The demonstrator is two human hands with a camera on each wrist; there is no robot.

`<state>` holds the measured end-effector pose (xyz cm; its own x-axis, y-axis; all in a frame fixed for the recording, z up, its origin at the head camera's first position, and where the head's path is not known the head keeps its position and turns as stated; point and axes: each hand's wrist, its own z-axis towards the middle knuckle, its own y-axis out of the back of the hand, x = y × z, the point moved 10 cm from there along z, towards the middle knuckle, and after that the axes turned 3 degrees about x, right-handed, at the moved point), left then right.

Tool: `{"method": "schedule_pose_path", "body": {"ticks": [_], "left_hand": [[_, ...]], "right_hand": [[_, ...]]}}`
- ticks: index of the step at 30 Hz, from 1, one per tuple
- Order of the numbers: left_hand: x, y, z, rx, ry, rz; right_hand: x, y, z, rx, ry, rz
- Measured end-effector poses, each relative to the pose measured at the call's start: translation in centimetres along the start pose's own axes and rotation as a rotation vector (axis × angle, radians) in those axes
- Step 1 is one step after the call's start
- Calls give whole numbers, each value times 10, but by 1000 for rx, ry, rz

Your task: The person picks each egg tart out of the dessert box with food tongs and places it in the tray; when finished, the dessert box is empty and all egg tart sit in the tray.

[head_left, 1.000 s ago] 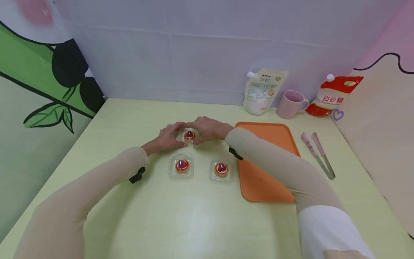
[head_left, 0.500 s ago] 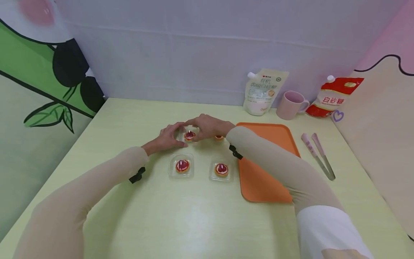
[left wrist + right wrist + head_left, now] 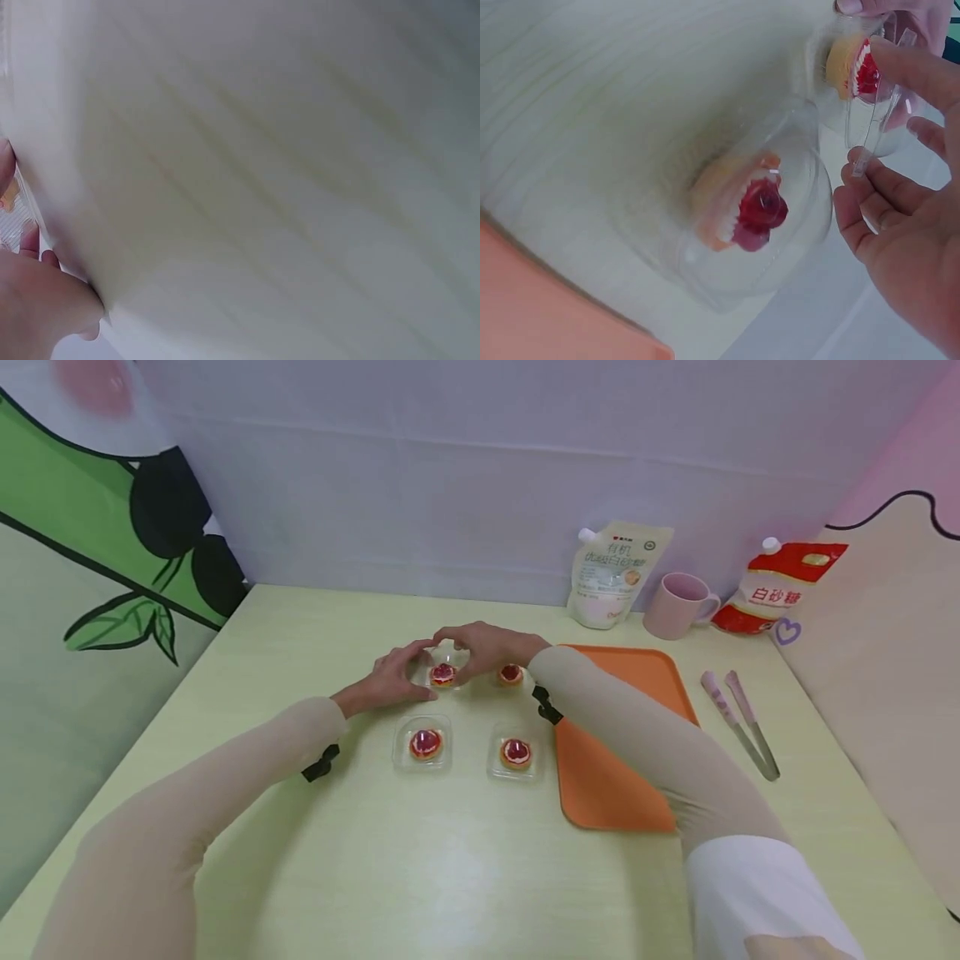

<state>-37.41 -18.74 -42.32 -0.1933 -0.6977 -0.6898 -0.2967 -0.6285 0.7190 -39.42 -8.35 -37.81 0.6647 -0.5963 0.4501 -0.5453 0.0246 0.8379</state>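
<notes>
Both hands are at the back-left clear plastic box, which holds a small red-topped tart (image 3: 443,675). My left hand (image 3: 390,678) grips its left side, thumb in front and fingers behind. My right hand (image 3: 491,647) pinches the rim of the clear lid (image 3: 885,112), which stands tilted over the tart in the right wrist view. A second boxed tart (image 3: 511,675) sits just under my right wrist. Two more clear boxes, front left (image 3: 422,764) and front right (image 3: 515,772), hold one tart each. The left wrist view shows mostly tabletop, with finger parts at its left edge.
An orange tray (image 3: 615,793) lies under my right forearm. Tongs (image 3: 742,727) rest on the right of the table. Along the back stand a white sugar pouch (image 3: 618,572), a pink mug (image 3: 675,607) and a red sugar pouch (image 3: 772,589).
My right hand has shifted slightly back and up with the lid's rim, uncovering the back-right tart. The left hand keeps its hold on the box.
</notes>
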Motion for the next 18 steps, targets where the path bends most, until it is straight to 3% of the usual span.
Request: {"method": "schedule_pose_path", "body": {"ticks": [9, 18], "left_hand": [[0, -1, 1, 19, 20, 45], [-2, -3, 1, 47, 20, 72]], "right_hand": [[-8, 15, -19, -11, -42, -32], [-9, 25, -32, -50, -43, 62]]}}
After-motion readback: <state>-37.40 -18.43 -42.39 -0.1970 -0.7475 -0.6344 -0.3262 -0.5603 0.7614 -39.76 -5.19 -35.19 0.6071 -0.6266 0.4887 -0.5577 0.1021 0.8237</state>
